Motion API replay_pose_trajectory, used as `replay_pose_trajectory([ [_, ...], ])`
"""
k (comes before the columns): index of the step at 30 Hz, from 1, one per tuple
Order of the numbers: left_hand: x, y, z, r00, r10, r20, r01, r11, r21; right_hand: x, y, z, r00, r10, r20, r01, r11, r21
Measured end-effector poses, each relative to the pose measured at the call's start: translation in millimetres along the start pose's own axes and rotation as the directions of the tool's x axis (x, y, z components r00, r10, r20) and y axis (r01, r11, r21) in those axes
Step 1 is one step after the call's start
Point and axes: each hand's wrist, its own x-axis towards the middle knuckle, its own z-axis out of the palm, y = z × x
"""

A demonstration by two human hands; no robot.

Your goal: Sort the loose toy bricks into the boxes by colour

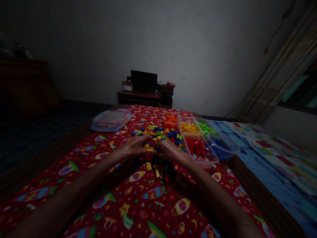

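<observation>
My left hand (135, 145) reaches over a pile of small coloured toy building bricks (158, 130), its fingers curled and its thumb against a yellow brick (150, 149). Close beside it, my right hand (169, 150) is bent inward with its fingers closed over the bricks. What lies under its fingertips is hidden. Between the two hands, yellow and red bricks show. Nearer to me, a loose yellow brick (148, 166) and a few others lie in the shadow of my hands. The picture is dark, so small details are hard to make out.
Right of the pile stand clear plastic containers of sorted bricks: orange (170, 119), yellow (189, 128), green (205, 127), red (196, 147) and blue (219, 148). Stacked plastic lids (112, 119) lie at the left on the red patterned cloth (123, 198). A monitor (144, 81) stands beyond.
</observation>
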Motion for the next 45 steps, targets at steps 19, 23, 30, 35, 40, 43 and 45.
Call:
replay_pose_trajectory([
  [19,-1.3,7.7,21.2,0.997,0.07,-0.039,-0.071,0.997,-0.036,1.9,-18.2,6.8,0.979,0.138,-0.147,-0.147,0.988,-0.051],
  [23,0.3,2.0,30.7,0.993,0.088,-0.081,-0.093,0.994,-0.055,1.1,-24.7,1.8,0.971,0.198,-0.133,-0.208,0.976,-0.064],
  [30,0.4,-0.5,31.3,0.99,0.11,-0.091,-0.118,0.99,-0.079,-0.1,-24.5,4.1,0.973,0.181,-0.141,-0.19,0.98,-0.056],
  [35,0.7,2.0,35.1,0.981,0.158,-0.115,-0.172,0.977,-0.123,0.4,-25.8,7.0,0.978,0.166,-0.124,-0.177,0.981,-0.083],
  [40,1.2,8.2,33.5,0.99,0.115,-0.083,-0.126,0.983,-0.134,6.3,-26.9,6.5,0.98,0.173,-0.098,-0.173,0.985,0.003],
  [43,1.6,6.6,27.9,0.994,0.07,-0.08,-0.077,0.993,-0.086,5.2,-18.7,-1.4,0.973,0.177,-0.148,-0.168,0.983,0.072],
  [45,1.7,6.1,21.5,0.997,0.025,-0.07,-0.029,0.998,-0.057,1.8,-5.9,-11.9,0.958,0.206,-0.197,-0.192,0.977,0.088],
])
